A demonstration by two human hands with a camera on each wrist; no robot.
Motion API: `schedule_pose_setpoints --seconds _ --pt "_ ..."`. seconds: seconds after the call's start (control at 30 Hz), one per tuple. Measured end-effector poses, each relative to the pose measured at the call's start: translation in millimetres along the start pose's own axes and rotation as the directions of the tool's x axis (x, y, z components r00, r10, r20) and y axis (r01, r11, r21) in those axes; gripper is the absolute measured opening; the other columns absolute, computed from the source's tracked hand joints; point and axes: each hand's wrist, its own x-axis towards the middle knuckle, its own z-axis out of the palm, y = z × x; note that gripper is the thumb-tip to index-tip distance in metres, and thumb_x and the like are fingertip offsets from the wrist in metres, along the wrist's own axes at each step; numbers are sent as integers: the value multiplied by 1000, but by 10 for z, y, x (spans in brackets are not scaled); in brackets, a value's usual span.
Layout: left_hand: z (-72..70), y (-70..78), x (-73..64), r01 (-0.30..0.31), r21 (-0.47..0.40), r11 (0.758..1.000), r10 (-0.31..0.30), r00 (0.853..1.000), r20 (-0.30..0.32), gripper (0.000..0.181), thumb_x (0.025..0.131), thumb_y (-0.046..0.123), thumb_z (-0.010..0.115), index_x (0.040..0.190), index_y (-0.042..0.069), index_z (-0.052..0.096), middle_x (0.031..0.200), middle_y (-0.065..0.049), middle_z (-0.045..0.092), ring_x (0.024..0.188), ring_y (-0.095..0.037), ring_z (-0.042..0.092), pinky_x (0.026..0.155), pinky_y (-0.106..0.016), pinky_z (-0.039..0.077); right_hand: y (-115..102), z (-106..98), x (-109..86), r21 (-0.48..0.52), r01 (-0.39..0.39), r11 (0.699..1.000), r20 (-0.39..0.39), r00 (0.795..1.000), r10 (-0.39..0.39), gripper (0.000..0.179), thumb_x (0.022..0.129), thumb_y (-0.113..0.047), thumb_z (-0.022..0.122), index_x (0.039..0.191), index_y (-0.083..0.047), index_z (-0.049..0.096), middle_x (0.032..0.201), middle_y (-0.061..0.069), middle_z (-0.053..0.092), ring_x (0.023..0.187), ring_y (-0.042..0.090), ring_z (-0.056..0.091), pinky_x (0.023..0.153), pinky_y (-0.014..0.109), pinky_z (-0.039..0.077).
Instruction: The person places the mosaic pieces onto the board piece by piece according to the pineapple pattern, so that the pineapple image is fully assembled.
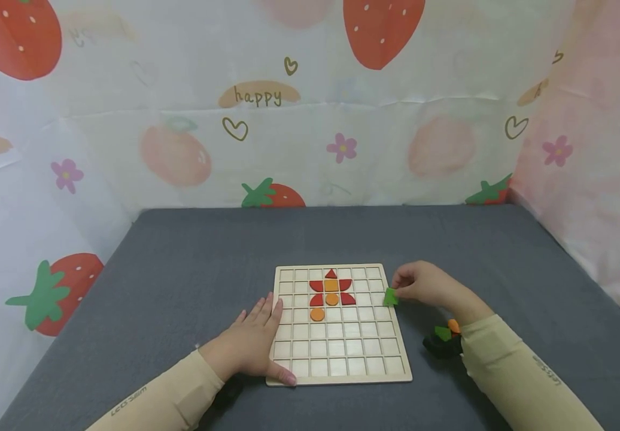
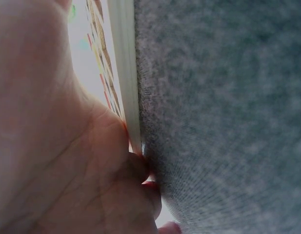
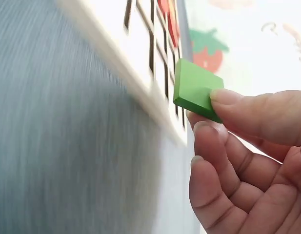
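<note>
A wooden grid board [image 1: 353,379] with a pale rim lies on the table. In the upper half of its grid sit an orange square [image 1: 331,285], a red triangle [image 1: 331,274], several red curved pieces and two orange discs, one of them lower left [image 1: 317,314]. My left hand [image 1: 249,341] rests along the board's left edge, fingers stretched out and thumb over the front left corner. My right hand [image 1: 429,287] pinches a green square tile [image 3: 196,87] between thumb and fingers, over the board's right edge.
Under my right forearm sits a dark holder [image 1: 441,347], partly hidden by the sleeve, with a green piece [image 1: 442,333] and an orange piece [image 1: 453,326] showing. A grey cloth [image 1: 207,251] covers the table. Printed curtains [image 1: 374,179] stand behind and at both sides.
</note>
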Motion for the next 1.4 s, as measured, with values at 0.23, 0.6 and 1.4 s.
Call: schedule_pose_setpoints --seconds 0.23,0.6,1.4 --pt "-2 1 -2 -2 -3 1000 2 1000 -2 138 46 86 57 146 3 11 151 -19 4 139 -34 7 105 -55 17 -235 181 148 -13 43 999 11 999 -43 5 84 -12 66 84 -8 64 77 2 60 67 16 50 59 30 43" --pt "6 -4 5 0 0 1000 0 1000 11 139 45 86 56 146 3 10 152 -19 3 139 -33 6 105 -56 16 -514 390 323 -38 67 997 68 996 -64 5 85 -10 65 80 -13 65 77 -1 61 69 16 54 63 30 45" --pt "6 2 15 10 1 1000 -10 1000 7 139 45 86 56 146 3 11 151 -20 4 139 -33 7 104 -55 18 -639 709 398 -113 75 991 60 996 -68 14 79 -10 71 69 -17 64 70 -7 60 67 12 51 63 28 42"
